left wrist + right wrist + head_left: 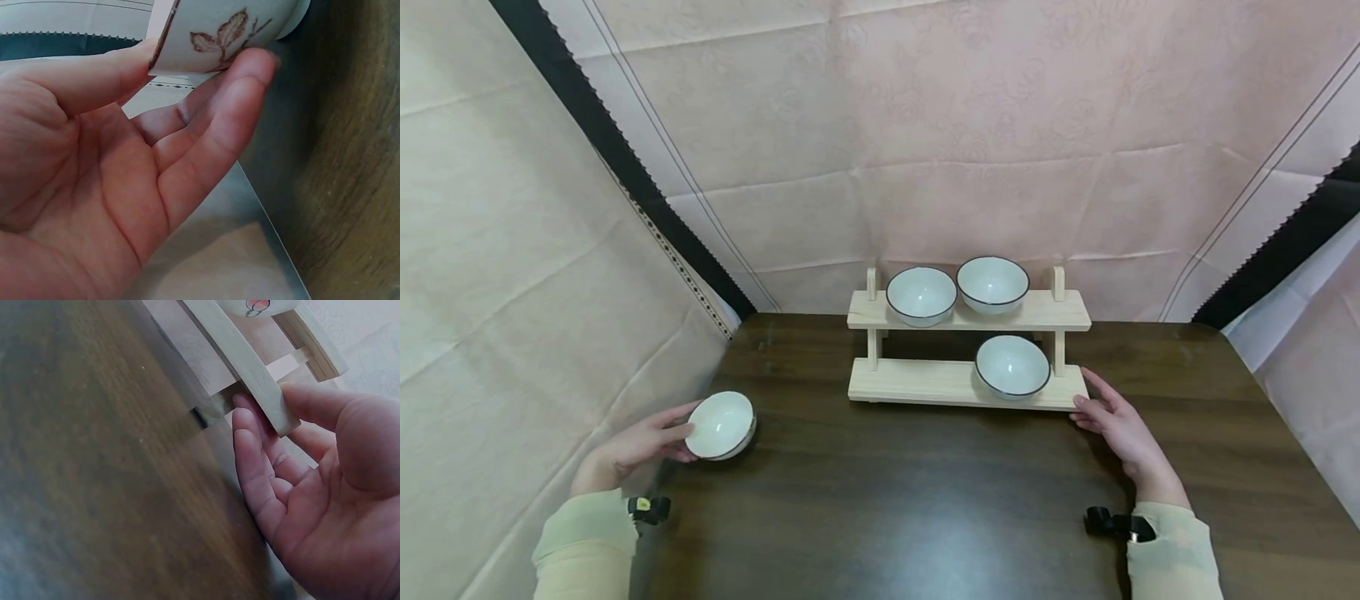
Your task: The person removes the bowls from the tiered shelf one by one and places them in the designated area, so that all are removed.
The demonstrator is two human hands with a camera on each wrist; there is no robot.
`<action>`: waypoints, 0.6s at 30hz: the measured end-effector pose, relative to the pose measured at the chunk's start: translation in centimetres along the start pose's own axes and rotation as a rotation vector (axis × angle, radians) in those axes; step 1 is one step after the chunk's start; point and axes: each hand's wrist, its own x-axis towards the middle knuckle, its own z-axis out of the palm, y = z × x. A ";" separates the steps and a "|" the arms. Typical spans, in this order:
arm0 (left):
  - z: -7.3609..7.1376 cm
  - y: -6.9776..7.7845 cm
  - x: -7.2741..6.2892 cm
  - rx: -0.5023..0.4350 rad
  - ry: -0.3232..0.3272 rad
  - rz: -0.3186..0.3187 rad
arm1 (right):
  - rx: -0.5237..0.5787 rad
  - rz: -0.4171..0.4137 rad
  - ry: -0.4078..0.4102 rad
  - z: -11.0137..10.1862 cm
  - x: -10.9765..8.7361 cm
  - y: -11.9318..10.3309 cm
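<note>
At the table's left side, my left hand holds a white bowl, thumb at the rim and fingers against the outer wall. The left wrist view shows a brown leaf pattern on this bowl. My right hand grips the right end of the lower board of a two-tier wooden rack, thumb above and fingers beneath, as the right wrist view shows. Two dark-rimmed white bowls, a left one and a right one, sit on the upper tier. Another bowl rests on the lower tier's right part.
The rack stands near the back edge of a dark brown wooden table. Pale cloth hangs behind it, and more cloth hangs at the left. Black wrist straps are worn over the light sleeves.
</note>
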 end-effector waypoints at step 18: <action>0.0 -0.5 -0.2 -0.072 0.026 -0.068 | 0.009 -0.006 -0.002 0.1 0.0 -0.1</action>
